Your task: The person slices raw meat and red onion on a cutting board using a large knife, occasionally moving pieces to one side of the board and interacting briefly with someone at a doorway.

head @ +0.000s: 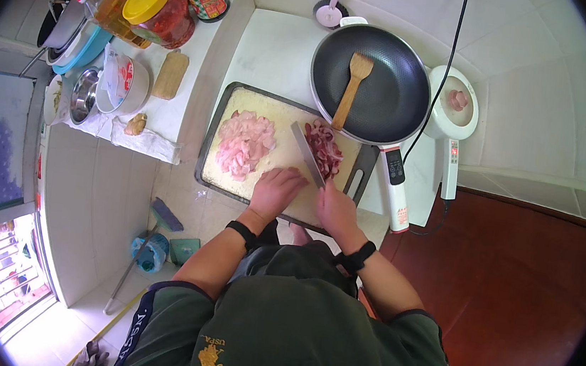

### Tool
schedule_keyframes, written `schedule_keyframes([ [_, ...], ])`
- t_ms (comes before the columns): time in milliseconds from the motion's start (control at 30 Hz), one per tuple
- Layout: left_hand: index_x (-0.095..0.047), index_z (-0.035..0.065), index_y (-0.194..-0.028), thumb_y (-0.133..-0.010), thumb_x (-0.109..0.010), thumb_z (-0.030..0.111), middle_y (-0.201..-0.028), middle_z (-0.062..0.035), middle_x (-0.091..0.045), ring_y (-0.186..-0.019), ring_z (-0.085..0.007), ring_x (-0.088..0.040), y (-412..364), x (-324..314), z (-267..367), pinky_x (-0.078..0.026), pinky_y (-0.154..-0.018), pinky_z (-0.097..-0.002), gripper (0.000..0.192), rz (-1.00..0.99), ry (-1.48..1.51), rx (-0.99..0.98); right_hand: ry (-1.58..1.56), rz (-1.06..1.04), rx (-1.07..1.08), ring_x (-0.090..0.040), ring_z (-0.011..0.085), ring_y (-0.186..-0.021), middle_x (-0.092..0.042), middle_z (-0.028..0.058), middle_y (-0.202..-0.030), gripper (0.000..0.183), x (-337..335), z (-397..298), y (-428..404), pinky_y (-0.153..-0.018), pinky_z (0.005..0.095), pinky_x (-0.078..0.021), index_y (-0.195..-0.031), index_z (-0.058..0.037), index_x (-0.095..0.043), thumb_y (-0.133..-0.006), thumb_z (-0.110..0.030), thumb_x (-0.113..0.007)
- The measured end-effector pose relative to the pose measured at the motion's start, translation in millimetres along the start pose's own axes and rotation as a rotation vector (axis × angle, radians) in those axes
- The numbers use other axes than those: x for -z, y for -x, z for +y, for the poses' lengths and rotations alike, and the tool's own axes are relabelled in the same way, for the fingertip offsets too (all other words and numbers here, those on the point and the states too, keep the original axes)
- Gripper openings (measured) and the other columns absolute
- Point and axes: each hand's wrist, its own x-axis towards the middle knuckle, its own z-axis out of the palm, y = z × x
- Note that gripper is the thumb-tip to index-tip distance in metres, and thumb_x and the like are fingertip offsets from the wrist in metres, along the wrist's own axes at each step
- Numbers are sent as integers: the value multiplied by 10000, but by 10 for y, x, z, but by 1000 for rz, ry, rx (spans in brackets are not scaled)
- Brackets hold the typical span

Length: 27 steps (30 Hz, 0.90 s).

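My right hand (337,207) grips a kitchen knife (307,155), its blade slanting up and left along the edge of a pile of dark red sliced meat (322,147). My left hand (277,191) rests near the front edge of the cutting board (291,124); its fingertips lie by a small piece of meat, and whether they grip it cannot be seen. A pile of pale pink cut meat (245,145) lies on the board's left part. Bare board shows between the two piles.
A black frying pan (389,86) holding a wooden spatula (356,85) overlaps the board's back right side. Right of it stands a lidded white electric pot (452,104) with a black cord. Bottles, a yellow-lidded jar (159,13), bowls and ginger (136,123) occupy the left counter.
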Motion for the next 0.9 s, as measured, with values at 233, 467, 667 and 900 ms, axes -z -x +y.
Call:
schedule_keyframes([
  [233,-729,103,-970,-785,-772,163,-1018,-50,-674,-982,-266,-656,80,-4,22,-539,-835,-397,199,48,-44,46,68,-63,189,-712,399,-728,-691,198,-839,219,113,91,515,-597,508,-560,-1056,-27,-520,-930,-189,-598],
  [467,-726,100,-940,-733,-778,171,-1025,-64,-663,-1000,-283,-645,90,-88,-87,-533,-828,-411,225,-9,-54,-4,233,-134,125,-720,334,-682,-692,169,-807,187,207,89,753,-580,450,-571,-1035,-42,-526,-900,-145,-604],
  [667,-714,96,-891,-738,-773,168,-996,-56,-649,-1004,-275,-637,122,-147,-110,-525,-826,-407,180,-34,-84,12,155,-33,208,-725,339,-687,-700,165,-794,156,-15,-117,291,-587,450,-575,-1029,-35,-547,-900,-116,-582],
  [900,-711,101,-874,-748,-769,158,-958,-43,-634,-959,-255,-629,90,-104,-63,-516,-797,-400,150,15,-56,19,230,-290,-35,-733,373,-731,-714,197,-828,181,175,14,628,-651,476,-588,-1045,-14,-557,-908,-131,-577],
])
